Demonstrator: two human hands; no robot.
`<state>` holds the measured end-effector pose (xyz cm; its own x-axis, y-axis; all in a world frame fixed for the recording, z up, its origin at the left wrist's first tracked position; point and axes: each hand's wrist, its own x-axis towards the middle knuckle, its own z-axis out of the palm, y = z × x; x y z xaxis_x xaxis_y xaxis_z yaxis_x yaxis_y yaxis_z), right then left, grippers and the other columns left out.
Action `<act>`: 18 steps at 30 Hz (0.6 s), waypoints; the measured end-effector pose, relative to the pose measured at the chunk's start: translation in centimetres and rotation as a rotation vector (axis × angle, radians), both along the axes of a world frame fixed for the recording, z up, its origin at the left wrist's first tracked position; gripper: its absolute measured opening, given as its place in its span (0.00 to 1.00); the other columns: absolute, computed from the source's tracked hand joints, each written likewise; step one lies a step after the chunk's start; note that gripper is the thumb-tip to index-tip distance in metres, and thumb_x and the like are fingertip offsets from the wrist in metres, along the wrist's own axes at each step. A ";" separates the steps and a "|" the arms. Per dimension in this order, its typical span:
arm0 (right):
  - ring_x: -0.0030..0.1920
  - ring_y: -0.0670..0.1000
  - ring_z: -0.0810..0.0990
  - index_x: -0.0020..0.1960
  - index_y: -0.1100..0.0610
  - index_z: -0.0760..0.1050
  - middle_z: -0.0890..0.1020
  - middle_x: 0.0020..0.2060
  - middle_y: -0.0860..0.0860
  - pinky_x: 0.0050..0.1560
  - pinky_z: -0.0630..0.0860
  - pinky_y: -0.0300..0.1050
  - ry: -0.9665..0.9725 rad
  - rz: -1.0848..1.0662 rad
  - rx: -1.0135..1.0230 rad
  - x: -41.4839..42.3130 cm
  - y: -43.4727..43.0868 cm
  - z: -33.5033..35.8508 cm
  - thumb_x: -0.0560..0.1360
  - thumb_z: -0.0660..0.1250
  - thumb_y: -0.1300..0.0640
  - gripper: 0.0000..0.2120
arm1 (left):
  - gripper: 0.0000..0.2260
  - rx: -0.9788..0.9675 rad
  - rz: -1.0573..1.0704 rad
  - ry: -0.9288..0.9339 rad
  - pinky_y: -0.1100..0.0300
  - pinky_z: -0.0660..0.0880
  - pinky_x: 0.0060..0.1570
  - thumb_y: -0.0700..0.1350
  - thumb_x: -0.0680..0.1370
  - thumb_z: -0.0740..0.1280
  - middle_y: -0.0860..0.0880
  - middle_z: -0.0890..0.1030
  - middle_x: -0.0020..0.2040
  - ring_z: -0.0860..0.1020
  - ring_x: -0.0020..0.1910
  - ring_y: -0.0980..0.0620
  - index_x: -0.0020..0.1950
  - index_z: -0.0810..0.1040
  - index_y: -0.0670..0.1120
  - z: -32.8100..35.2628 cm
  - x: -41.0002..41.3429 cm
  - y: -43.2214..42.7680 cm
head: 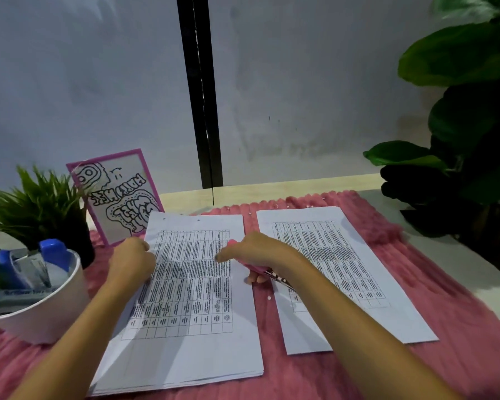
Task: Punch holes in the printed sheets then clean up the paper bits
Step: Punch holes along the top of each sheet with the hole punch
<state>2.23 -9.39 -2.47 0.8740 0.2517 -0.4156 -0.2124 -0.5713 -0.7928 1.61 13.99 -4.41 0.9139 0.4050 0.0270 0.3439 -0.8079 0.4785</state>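
- 2 stacks of printed sheets lie side by side on a pink ribbed mat [459, 327] over the desk [272, 186]: left stack [191, 298] near centre, right stack [338, 255] just beside it, with a strip of mat between.
- Left stack's top sheet has 2 punched holes [199, 220] along its far edge; its near-left corner runs out of frame.
- Sheets carry a printed table; the cell text is too small to read.
- Left hand [133, 255]: fingers curled over the left stack's left edge, fingertips hidden. Can't tell if the grip is pinching paper or just resting.
- Right hand [257, 252]: grip closed round a pink hole punch [257, 269] in the gap between the stacks, index finger stretched out onto the left stack. The punch is mostly hidden under the hand; only pink plastic and a dotted metal end show.
- Paper bits [269, 297]: small white dots on the mat, 1 just beside the right forearm, more near the stacks' far edges.
- Pink-framed card [119, 194] leans behind the left stack; its doodle lettering looks reversed and isn't legible.
- White cup [41, 319] on the left is cut off by the frame edge. It holds blue-capped items with blurred labels.
- Small potted plant [35, 203] stands behind the cup. A big-leaf plant [468, 111] on the right is dark and partly cropped.
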 end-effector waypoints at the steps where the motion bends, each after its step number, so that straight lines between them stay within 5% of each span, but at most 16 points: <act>1: 0.25 0.50 0.77 0.50 0.59 0.70 0.68 0.34 0.53 0.29 0.72 0.38 -0.002 0.003 -0.008 0.1 -0.2 0.1 0.70 0.74 0.44 0.23 | 0.11 0.011 0.000 0.017 0.49 0.75 0.55 0.31 0.73 0.62 0.36 0.82 0.51 0.79 0.52 0.38 0.53 0.80 0.35 0.2 0.0 -0.2; 4: 0.22 0.49 0.75 0.51 0.60 0.71 0.70 0.31 0.53 0.28 0.74 0.38 -0.004 0.003 -0.003 0.7 -1.2 0.4 0.70 0.74 0.43 0.23 | 0.04 0.087 -0.012 0.046 0.50 0.75 0.46 0.31 0.74 0.62 0.38 0.80 0.43 0.77 0.43 0.40 0.45 0.76 0.34 0.9 0.0 -1.2; 7: 0.25 0.49 0.73 0.49 0.59 0.70 0.73 0.32 0.52 0.28 0.70 0.37 -0.122 -0.053 -0.003 2.1 -2.6 1.1 0.71 0.73 0.46 0.19 | 0.13 0.166 -0.031 -0.053 0.47 0.72 0.57 0.31 0.74 0.62 0.36 0.76 0.59 0.74 0.54 0.40 0.58 0.74 0.34 1.4 0.6 -3.5; 9: 0.33 0.51 0.76 0.52 0.62 0.75 0.80 0.43 0.55 0.30 0.69 0.38 -0.233 -0.096 -0.022 3.8 -4.1 1.9 0.72 0.72 0.53 0.15 | 0.18 0.035 -0.099 -0.164 0.50 0.73 0.58 0.31 0.76 0.62 0.39 0.74 0.64 0.75 0.57 0.42 0.66 0.72 0.37 1.8 1.2 -6.9; 15: 0.34 0.54 0.78 0.48 0.61 0.75 0.78 0.41 0.54 0.31 0.71 0.42 -0.281 -0.075 -0.146 8.4 -6.7 1.5 0.69 0.69 0.60 0.09 | 0.14 -0.167 -0.343 -0.159 0.58 0.72 0.51 0.36 0.78 0.62 0.43 0.80 0.59 0.78 0.56 0.46 0.62 0.78 0.43 0.8 3.6 -19.0; 18: 0.33 0.55 0.77 0.46 0.62 0.74 0.78 0.41 0.56 0.34 0.71 0.43 -0.291 -0.083 -0.138 9.8 -7.2 0.8 0.70 0.68 0.59 0.08 | 0.16 -0.103 -0.314 -0.159 0.54 0.69 0.62 0.41 0.79 0.63 0.41 0.70 0.70 0.69 0.67 0.43 0.67 0.75 0.44 -0.8 4.8 -21.6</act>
